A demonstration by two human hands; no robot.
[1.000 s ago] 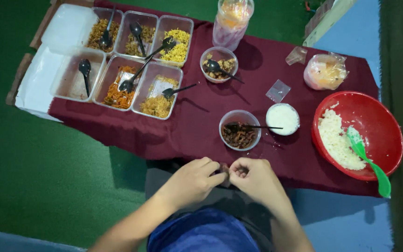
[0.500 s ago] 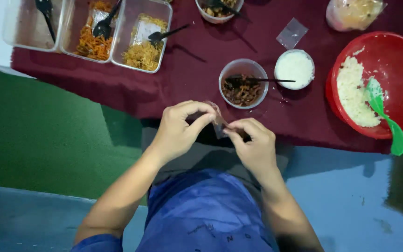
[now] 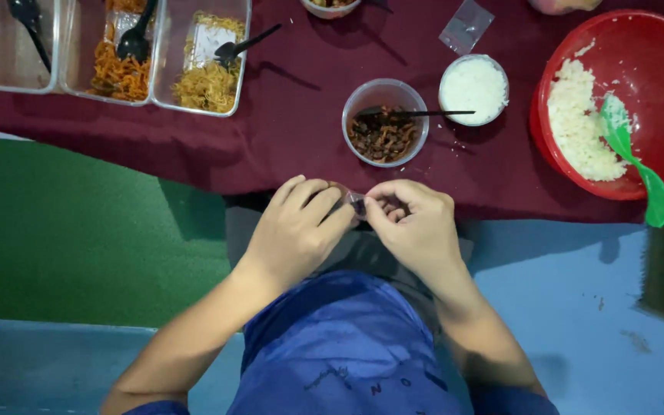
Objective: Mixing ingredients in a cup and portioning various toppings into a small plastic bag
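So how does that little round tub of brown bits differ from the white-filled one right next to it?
The tub of brown bits is clear-walled, wider, and only part full; the white-filled tub is smaller and filled almost level to its rim. A thin black utensil rests across the brown tub, its handle reaching toward the white one, which has none inside. Both are round and sit open on the maroon cloth.
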